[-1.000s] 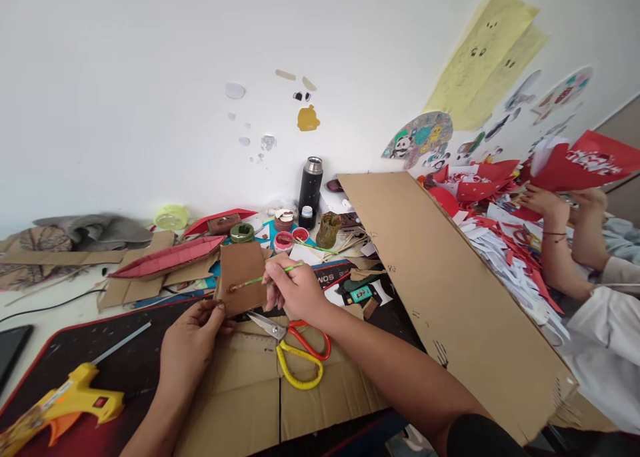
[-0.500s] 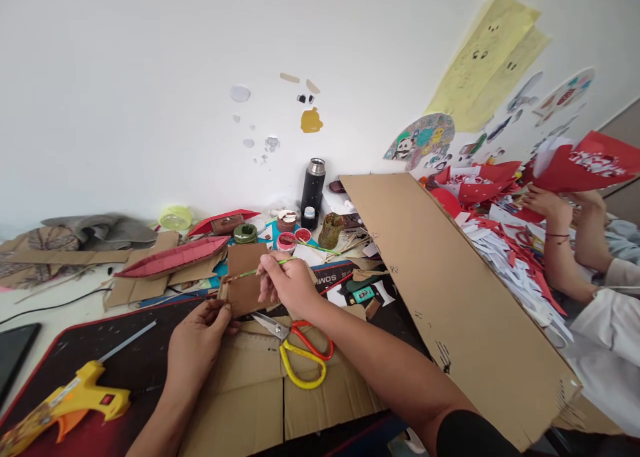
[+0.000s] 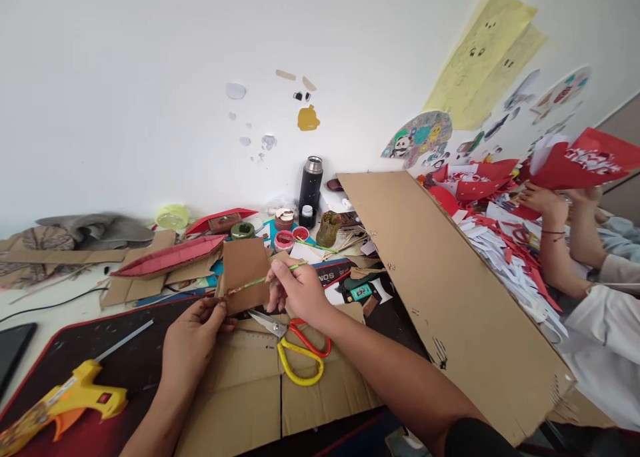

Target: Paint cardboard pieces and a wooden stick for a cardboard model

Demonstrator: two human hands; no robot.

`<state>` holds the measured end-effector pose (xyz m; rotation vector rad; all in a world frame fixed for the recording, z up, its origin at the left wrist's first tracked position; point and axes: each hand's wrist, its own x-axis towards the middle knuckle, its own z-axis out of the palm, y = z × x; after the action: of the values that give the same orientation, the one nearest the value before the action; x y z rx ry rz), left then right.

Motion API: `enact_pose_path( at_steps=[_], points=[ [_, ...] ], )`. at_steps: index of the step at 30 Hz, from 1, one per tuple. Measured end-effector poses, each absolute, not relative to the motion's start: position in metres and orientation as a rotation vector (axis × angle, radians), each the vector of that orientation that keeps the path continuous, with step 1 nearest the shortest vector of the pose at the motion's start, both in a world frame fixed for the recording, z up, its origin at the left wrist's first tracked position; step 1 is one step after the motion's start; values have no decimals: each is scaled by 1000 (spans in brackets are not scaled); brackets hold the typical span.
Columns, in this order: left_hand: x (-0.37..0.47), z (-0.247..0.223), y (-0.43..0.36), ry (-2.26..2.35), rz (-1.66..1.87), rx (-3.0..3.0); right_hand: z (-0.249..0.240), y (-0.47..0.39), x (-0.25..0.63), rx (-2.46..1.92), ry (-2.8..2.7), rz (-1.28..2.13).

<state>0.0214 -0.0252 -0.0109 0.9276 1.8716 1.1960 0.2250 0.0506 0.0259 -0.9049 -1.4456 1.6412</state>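
Note:
My left hand (image 3: 200,330) pinches the lower left edge of a brown-painted cardboard piece (image 3: 245,264) that stands tilted up. Between the fingers of my right hand (image 3: 295,290) is a thin green paintbrush (image 3: 255,283), its tip at the left edge of the cardboard piece. Scissors with one yellow and one red handle (image 3: 300,350) lie just below my right hand, on a flat sheet of cardboard (image 3: 235,390). Behind the piece stand small paint jars: red (image 3: 284,240), green (image 3: 243,230) and white (image 3: 285,217).
A yellow glue gun (image 3: 70,397) lies at the lower left. A black flask (image 3: 311,184) stands by the wall. On the right leans a long cardboard panel (image 3: 450,297); beyond it a co-worker's hands (image 3: 550,204) hold a red paper bundle (image 3: 585,160). A pink cardboard boat shape (image 3: 167,257) lies left.
My right hand has moved slightly down and to the right with the paintbrush, and the brush tip sits lower on the cardboard's left edge. The left hand keeps its hold.

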Motion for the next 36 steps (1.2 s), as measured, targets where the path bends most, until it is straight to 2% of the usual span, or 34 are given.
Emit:
enact_pose_path(
  at_steps=[16, 25, 36],
  points=[
    [19, -10, -26, 1920, 1160, 923, 16, 39, 232, -891, -1381, 1718],
    [21, -10, -25, 1910, 1148, 914, 16, 60, 273, -1079, -1284, 1482],
    [22, -13, -27, 1916, 1137, 960, 24, 67, 216, -865, -1374, 1692]
  ],
)
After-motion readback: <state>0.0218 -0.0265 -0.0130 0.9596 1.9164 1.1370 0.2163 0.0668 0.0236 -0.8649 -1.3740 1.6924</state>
